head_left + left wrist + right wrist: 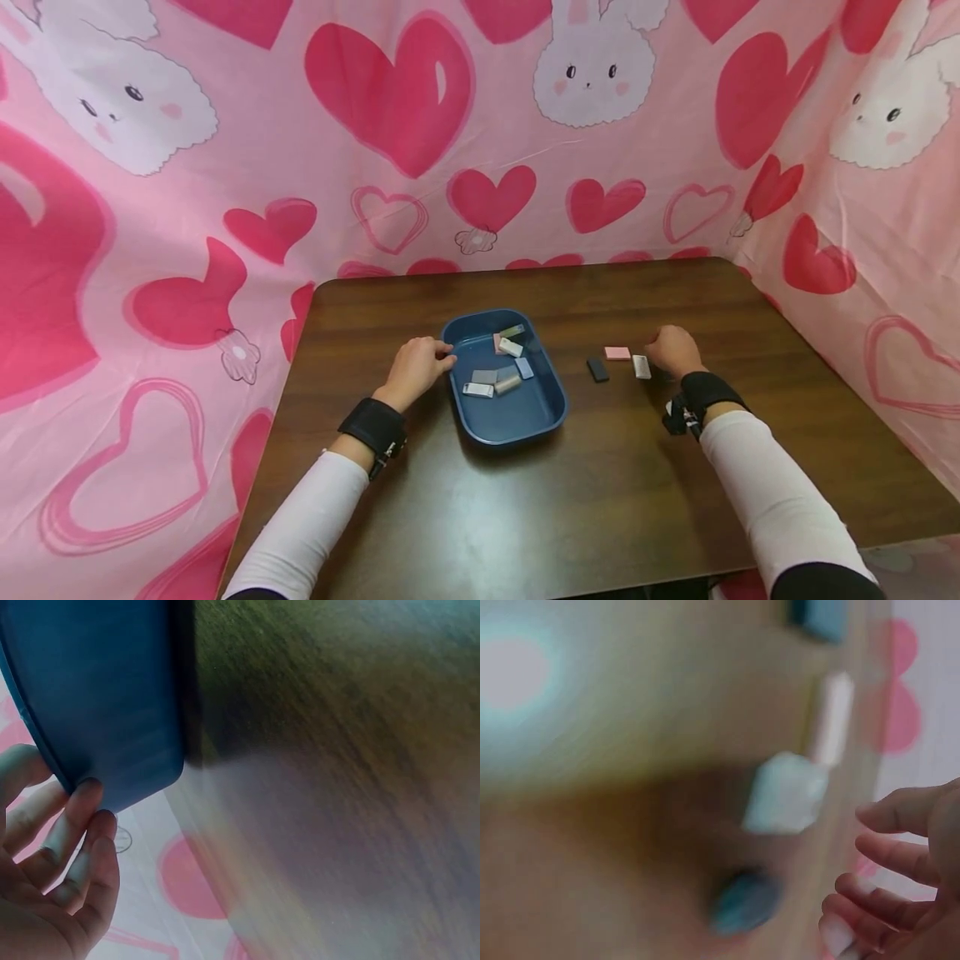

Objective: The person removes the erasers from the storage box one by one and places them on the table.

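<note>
The step in hand appears to be dealing with small pieces lying by the right hand (677, 353) while the left hand (415, 367) steadies the blue tray (510, 417). The left hand's fingers are curled about the rim on its near side, with most of the tray stretching away to that hand's right. The right hand's fingers are loosely bent with nothing visible between them.

On the table (585, 500), a white block (641, 367) lies just left of the right hand, a pink block (617, 353) beyond it, and a black block (597, 370) farthest left, nearest the tray. The right wrist view also shows a dark rounded piece (746, 901) near the fingers, too blurred to identify. Inside the tray, right of the left hand, lie a beige block (507, 384), a light blue block (524, 367) and several other small pieces.

The next move seems to call for choosing one loose piece and closing thumb and fingers on its edges, the left hand keeping the tray steady.
</note>
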`<action>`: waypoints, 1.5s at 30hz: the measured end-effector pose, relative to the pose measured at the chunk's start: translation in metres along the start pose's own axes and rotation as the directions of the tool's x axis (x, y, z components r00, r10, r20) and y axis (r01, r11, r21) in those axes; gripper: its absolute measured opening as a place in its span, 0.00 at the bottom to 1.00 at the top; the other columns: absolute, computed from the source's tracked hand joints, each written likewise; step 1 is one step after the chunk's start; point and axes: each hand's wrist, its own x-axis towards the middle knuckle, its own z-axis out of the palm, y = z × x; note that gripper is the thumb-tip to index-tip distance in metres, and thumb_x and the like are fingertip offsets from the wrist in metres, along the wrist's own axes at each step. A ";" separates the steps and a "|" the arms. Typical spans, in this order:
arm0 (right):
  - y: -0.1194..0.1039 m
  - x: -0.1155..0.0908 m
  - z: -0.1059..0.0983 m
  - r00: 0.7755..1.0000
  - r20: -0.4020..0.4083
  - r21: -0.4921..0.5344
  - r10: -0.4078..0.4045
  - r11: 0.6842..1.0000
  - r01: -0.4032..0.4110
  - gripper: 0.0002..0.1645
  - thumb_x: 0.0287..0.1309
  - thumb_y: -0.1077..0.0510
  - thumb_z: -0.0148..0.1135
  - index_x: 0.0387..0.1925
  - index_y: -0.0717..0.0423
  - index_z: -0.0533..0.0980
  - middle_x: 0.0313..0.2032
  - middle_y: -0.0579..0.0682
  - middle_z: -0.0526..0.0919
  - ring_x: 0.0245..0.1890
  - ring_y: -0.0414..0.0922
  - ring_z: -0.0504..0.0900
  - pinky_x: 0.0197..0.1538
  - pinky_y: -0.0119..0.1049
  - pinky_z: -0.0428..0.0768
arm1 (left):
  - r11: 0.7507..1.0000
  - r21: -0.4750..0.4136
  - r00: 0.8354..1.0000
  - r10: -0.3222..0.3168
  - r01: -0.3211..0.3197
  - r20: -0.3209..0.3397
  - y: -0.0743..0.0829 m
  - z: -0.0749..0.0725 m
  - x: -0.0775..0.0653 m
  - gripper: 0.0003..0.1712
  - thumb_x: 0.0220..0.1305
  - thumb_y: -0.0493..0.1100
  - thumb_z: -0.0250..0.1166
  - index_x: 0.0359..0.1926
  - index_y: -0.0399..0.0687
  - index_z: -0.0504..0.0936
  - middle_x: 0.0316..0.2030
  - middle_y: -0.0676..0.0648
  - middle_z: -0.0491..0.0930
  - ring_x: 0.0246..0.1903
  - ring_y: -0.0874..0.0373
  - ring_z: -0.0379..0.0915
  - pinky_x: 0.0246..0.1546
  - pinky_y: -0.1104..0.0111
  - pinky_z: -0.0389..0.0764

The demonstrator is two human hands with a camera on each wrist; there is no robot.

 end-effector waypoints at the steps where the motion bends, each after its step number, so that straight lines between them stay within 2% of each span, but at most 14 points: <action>1: -0.008 0.004 -0.002 1.000 -0.006 0.012 -0.014 1.000 0.014 0.16 0.55 0.60 0.56 0.35 0.71 0.80 0.35 0.66 0.84 0.36 0.60 0.80 0.42 0.52 0.78 | 1.000 0.001 1.000 -0.005 0.005 0.000 -0.001 -0.001 0.000 0.19 0.63 0.45 0.67 0.52 0.42 0.84 0.48 0.41 0.85 0.46 0.47 0.80 0.50 0.54 0.80; 4: -0.040 0.020 -0.005 0.996 -0.019 0.055 -0.087 0.995 0.088 0.17 0.58 0.60 0.56 0.42 0.71 0.79 0.42 0.68 0.84 0.43 0.62 0.81 0.49 0.55 0.77 | 1.000 0.004 1.000 -0.023 0.023 -0.004 -0.002 -0.003 -0.001 0.19 0.62 0.45 0.67 0.53 0.42 0.84 0.49 0.41 0.85 0.46 0.47 0.80 0.51 0.55 0.80; 7: -0.079 0.032 -0.011 0.982 -0.015 0.102 -0.186 0.977 0.187 0.14 0.60 0.60 0.59 0.42 0.68 0.80 0.42 0.66 0.85 0.45 0.61 0.82 0.50 0.54 0.77 | 0.999 0.011 0.999 -0.035 0.035 0.000 -0.002 -0.005 -0.002 0.19 0.63 0.45 0.67 0.53 0.42 0.84 0.49 0.41 0.85 0.46 0.47 0.79 0.50 0.55 0.80; 12: -0.151 0.041 -0.011 0.944 0.045 0.133 -0.326 0.939 0.318 0.13 0.59 0.60 0.62 0.42 0.64 0.81 0.42 0.62 0.86 0.45 0.56 0.83 0.51 0.50 0.79 | 0.998 0.009 0.999 -0.054 0.054 -0.002 0.001 -0.002 -0.002 0.19 0.63 0.45 0.67 0.53 0.42 0.84 0.49 0.41 0.85 0.47 0.47 0.79 0.52 0.55 0.79; 16: -0.199 0.037 0.004 0.900 0.130 0.118 -0.416 0.908 0.403 0.13 0.58 0.59 0.64 0.43 0.63 0.82 0.40 0.58 0.86 0.42 0.51 0.82 0.48 0.45 0.80 | 0.998 0.009 0.998 -0.055 0.055 -0.003 0.006 0.000 -0.003 0.19 0.63 0.46 0.66 0.53 0.43 0.84 0.48 0.42 0.85 0.47 0.47 0.79 0.52 0.55 0.79; 18: -0.219 0.034 0.015 0.862 0.208 0.107 -0.463 0.886 0.451 0.13 0.58 0.60 0.64 0.44 0.62 0.82 0.38 0.57 0.86 0.38 0.49 0.82 0.46 0.42 0.80 | 0.999 0.003 0.999 -0.050 0.050 -0.011 0.006 0.000 -0.004 0.18 0.63 0.45 0.66 0.52 0.43 0.85 0.48 0.42 0.85 0.47 0.47 0.80 0.51 0.55 0.79; 19: -0.228 0.032 0.021 0.833 0.249 0.095 -0.494 0.869 0.486 0.13 0.58 0.60 0.64 0.44 0.61 0.82 0.38 0.56 0.86 0.36 0.48 0.81 0.44 0.41 0.80 | 0.999 0.005 0.999 -0.047 0.047 -0.019 0.006 0.000 -0.004 0.18 0.63 0.45 0.67 0.52 0.43 0.85 0.48 0.42 0.85 0.47 0.47 0.80 0.51 0.55 0.79; 24: -0.256 0.018 0.053 0.670 0.482 0.067 -0.565 0.786 0.614 0.14 0.58 0.62 0.62 0.46 0.58 0.83 0.42 0.53 0.86 0.40 0.46 0.81 0.46 0.39 0.79 | 0.999 0.029 0.999 -0.023 0.024 -0.037 0.003 0.000 -0.005 0.17 0.62 0.45 0.67 0.50 0.44 0.86 0.46 0.43 0.86 0.47 0.48 0.81 0.51 0.56 0.79; 26: -0.260 0.014 0.063 0.634 0.526 0.044 -0.568 0.762 0.646 0.15 0.55 0.63 0.63 0.45 0.57 0.83 0.43 0.51 0.87 0.43 0.46 0.81 0.49 0.40 0.79 | 0.999 0.041 1.000 -0.001 0.003 -0.030 0.001 0.001 -0.005 0.17 0.63 0.46 0.67 0.50 0.45 0.86 0.46 0.43 0.86 0.47 0.49 0.81 0.51 0.57 0.79; 29: -0.264 0.011 0.073 0.622 0.522 0.017 -0.584 0.736 0.677 0.13 0.53 0.66 0.63 0.41 0.56 0.84 0.38 0.50 0.87 0.41 0.46 0.82 0.52 0.43 0.79 | 0.998 0.062 0.999 0.029 -0.027 -0.032 -0.002 -0.002 -0.005 0.17 0.63 0.46 0.66 0.51 0.45 0.86 0.46 0.44 0.86 0.47 0.49 0.80 0.52 0.57 0.79; 34: -0.257 0.009 0.077 0.642 0.475 -0.021 -0.602 0.722 0.692 0.11 0.57 0.66 0.61 0.41 0.56 0.84 0.38 0.50 0.87 0.38 0.45 0.81 0.54 0.48 0.78 | 0.998 0.063 0.998 0.031 -0.027 -0.058 0.000 0.000 -0.004 0.16 0.62 0.46 0.68 0.49 0.45 0.86 0.45 0.44 0.87 0.46 0.49 0.81 0.52 0.57 0.79; 38: -0.253 0.009 0.077 0.643 0.486 -0.021 -0.592 0.728 0.685 0.13 0.60 0.64 0.60 0.46 0.57 0.83 0.42 0.52 0.87 0.40 0.46 0.81 0.53 0.44 0.79 | 0.998 0.053 0.998 0.032 -0.030 -0.044 0.000 -0.001 -0.003 0.17 0.62 0.45 0.68 0.50 0.44 0.86 0.45 0.44 0.86 0.46 0.49 0.81 0.51 0.57 0.79; 42: -0.249 0.012 0.079 0.656 0.474 -0.023 -0.588 0.736 0.676 0.14 0.58 0.66 0.61 0.46 0.57 0.83 0.44 0.52 0.87 0.42 0.46 0.81 0.54 0.44 0.78 | 0.997 0.051 0.997 0.060 -0.058 -0.042 0.001 0.000 -0.001 0.16 0.62 0.45 0.67 0.49 0.43 0.86 0.45 0.43 0.86 0.46 0.49 0.81 0.51 0.56 0.79; 45: -0.248 0.014 0.081 0.656 0.464 -0.012 -0.595 0.736 0.676 0.15 0.57 0.66 0.61 0.46 0.58 0.83 0.45 0.53 0.86 0.45 0.48 0.83 0.56 0.45 0.78 | 0.998 0.047 0.998 0.043 -0.041 -0.043 0.002 0.000 -0.001 0.16 0.63 0.44 0.67 0.49 0.43 0.86 0.44 0.43 0.86 0.46 0.48 0.80 0.51 0.56 0.78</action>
